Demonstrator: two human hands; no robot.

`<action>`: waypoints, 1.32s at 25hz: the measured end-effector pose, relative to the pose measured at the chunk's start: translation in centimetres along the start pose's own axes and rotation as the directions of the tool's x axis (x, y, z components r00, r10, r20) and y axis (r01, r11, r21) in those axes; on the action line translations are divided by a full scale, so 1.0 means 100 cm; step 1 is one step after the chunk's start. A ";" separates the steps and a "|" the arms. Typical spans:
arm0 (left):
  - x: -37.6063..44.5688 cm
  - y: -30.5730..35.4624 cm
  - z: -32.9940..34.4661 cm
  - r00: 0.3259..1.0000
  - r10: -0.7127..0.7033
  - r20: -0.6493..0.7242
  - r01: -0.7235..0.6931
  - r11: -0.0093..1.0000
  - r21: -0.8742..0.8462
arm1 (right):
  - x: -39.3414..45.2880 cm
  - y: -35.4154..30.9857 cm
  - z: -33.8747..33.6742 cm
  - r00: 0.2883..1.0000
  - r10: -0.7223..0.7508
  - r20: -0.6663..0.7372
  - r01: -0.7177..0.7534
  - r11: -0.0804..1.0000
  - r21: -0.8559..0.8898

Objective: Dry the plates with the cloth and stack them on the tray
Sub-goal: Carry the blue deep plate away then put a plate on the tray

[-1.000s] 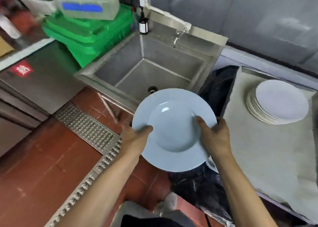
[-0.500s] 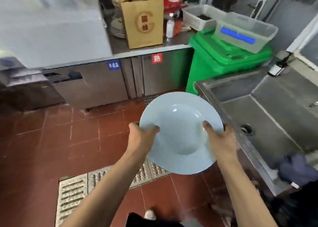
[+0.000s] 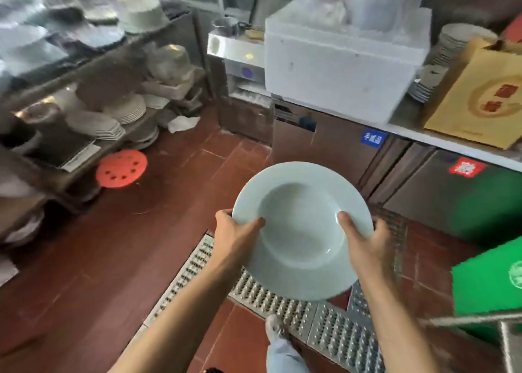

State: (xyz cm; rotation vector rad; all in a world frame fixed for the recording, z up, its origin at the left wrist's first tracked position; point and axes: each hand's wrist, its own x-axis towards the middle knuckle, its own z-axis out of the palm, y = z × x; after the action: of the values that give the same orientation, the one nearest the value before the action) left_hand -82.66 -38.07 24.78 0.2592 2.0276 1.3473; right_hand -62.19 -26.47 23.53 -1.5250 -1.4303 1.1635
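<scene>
Plate (image 3: 302, 231) held level at waist height over the floor drain grate (image 3: 282, 296), well apart from any table. Left hand (image 3: 236, 235) grips the left rim, thumb curled onto the upper face, fingers under. Right hand (image 3: 367, 244) grips the right rim the same way, thumb reaching the edge of the well. So 2 grips, both clamped on the plate.

Plate: pale blue-green, round, wide flat rim, deep central well, glossy. No drops or streaks that I can make out; motion blur limits this.

No cloth, no tray in view. Judgement: this is a carry step. To do it well, keep both thumbs pressed down, plate flat, and watch footing on the grate and red tile floor (image 3: 113, 259). Wet glaze would likely slip under a loose hold.

Around: steel cabinets (image 3: 339, 146), white foam box (image 3: 339, 64), shelves of stacked dishes (image 3: 124, 112) at left.
</scene>
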 end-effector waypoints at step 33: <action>0.309 -0.032 -0.611 0.495 -0.431 -0.755 -0.006 0.867 -0.499 | -0.168 -0.250 0.812 0.440 -0.161 0.884 0.287 0.957 0.032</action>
State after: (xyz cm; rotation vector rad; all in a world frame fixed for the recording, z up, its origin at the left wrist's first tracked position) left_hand -143.86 -69.00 23.02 -1.0853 2.2467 1.9322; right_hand -146.58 -45.90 22.89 -0.6670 -2.3318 1.8427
